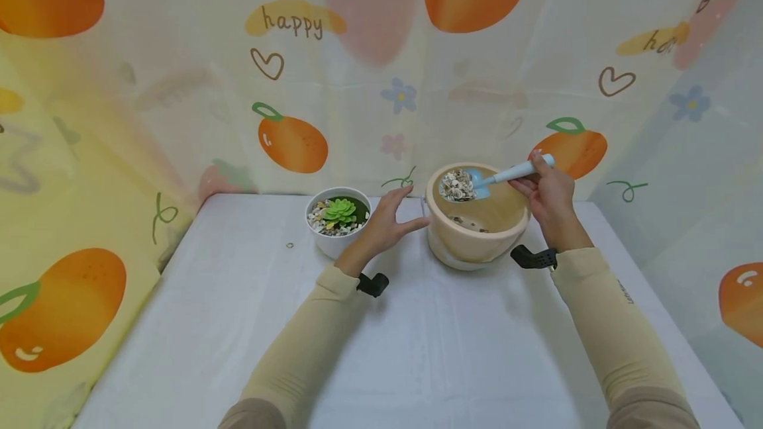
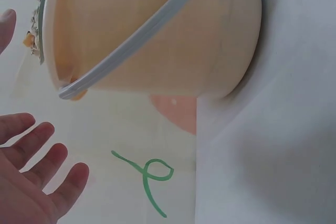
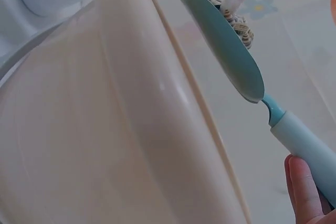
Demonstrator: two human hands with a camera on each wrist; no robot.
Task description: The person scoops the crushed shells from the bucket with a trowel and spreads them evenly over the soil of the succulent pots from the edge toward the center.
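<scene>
My right hand (image 1: pixel 551 197) grips the pale blue handle of a small trowel (image 1: pixel 485 183), seen side-on in the right wrist view. Small striped shells (image 1: pixel 457 185) are heaped on its blade, which is held above the opening of a beige bucket (image 1: pixel 471 243). A few more bits lie on the bucket's floor. Fingers spread and empty, my left hand (image 1: pixel 384 224) hovers between the bucket and a white pot (image 1: pixel 336 243). That pot holds a green succulent (image 1: pixel 341 212) amid pebbles and dark green filling. In the left wrist view the bucket's grey carrying handle (image 2: pixel 142 35) hangs against its side.
A white cloth covers the table (image 1: pixel 417 349). One tiny ring-shaped bit (image 1: pixel 289 245) lies left of the white pot. Behind the table and along both sides hangs a printed curtain (image 1: pixel 357 104) with oranges, hearts and flowers.
</scene>
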